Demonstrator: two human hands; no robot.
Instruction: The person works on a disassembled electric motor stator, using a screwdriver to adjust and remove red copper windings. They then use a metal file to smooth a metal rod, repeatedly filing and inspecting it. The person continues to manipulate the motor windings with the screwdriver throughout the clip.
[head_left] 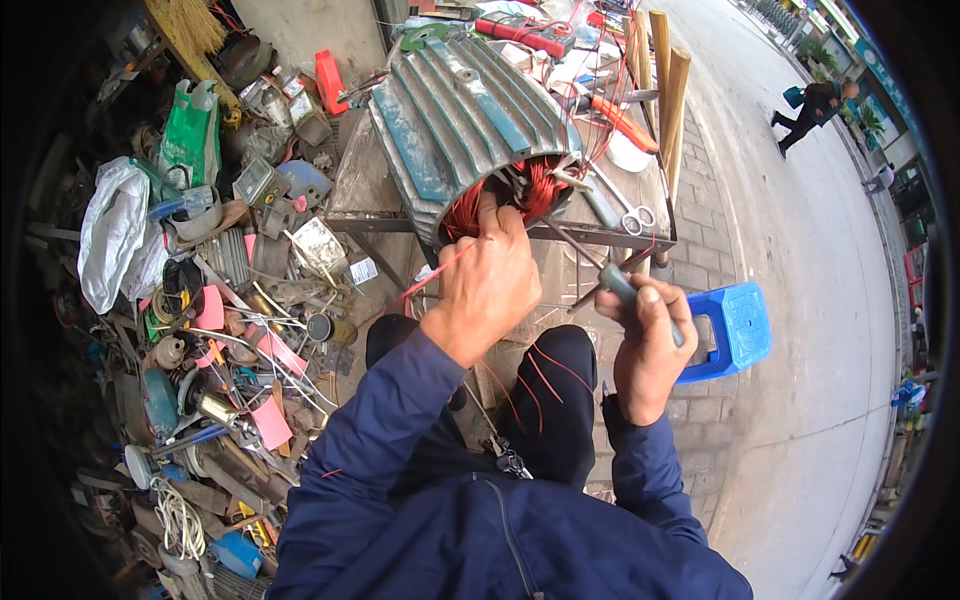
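A ribbed grey-green electric motor housing (455,120) lies on its side on a work stand, its open end facing me. Inside that opening show bundled red wire windings (541,188), with pale lacing among them. My left hand (485,285) is at the opening, fingers closed on the red wire; the fingertips are partly hidden. Loose red wires hang below it over my legs. My right hand (648,350) grips a screwdriver (620,285) by its grey-green handle. The shaft slants up and left toward the windings; its tip is hard to make out.
Scissors (636,216) lie at the stand's right edge, near an orange-handled tool (625,122) and a red meter (525,36). Right stands a blue plastic stool (742,328). Scrap, bags and parts crowd the left ground. Beyond the pavement, a person (815,108) walks on the road.
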